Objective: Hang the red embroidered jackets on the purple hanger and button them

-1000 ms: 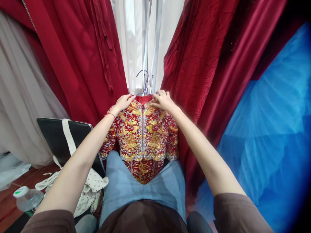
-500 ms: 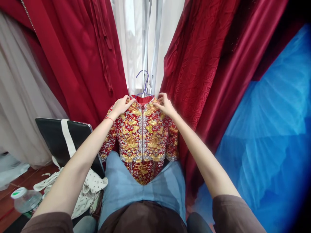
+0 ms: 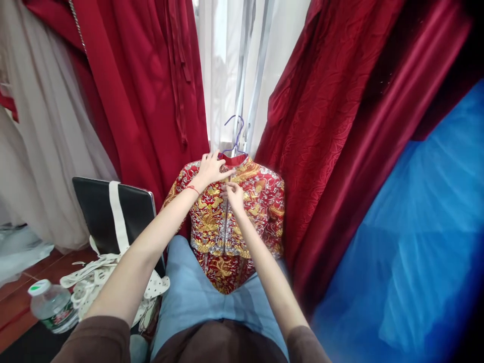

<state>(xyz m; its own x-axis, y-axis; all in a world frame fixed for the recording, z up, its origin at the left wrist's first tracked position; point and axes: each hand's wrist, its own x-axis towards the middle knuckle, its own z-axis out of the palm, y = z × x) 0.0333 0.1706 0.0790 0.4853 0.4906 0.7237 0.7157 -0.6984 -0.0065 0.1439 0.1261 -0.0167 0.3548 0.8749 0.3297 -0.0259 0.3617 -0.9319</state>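
A red jacket [image 3: 212,222], thickly embroidered in gold and silver, hangs on a purple wire hanger [image 3: 239,132] in front of me. Its front is closed along a thin central line. My left hand [image 3: 214,169] grips the jacket beside the collar, thumb pointing towards the front opening. Just below it, my right hand [image 3: 234,195] is closed in a pinch at the upper part of the central line. The small part between its fingertips is too small to make out. Beneath the jacket's hem, a matching embroidered skirt piece [image 3: 221,269] shows between my knees.
Red curtain-like garments [image 3: 139,101] hang on both sides, with a blue pleated fabric [image 3: 427,227] at the right. On the left stand a black panel with a white strap [image 3: 93,206], a white spotted cloth [image 3: 94,277] and a plastic bottle [image 3: 53,305].
My right hand has left the right shoulder and come to the jacket's centre front. My left hand has moved inwards to the collar. The view has swung slightly left.
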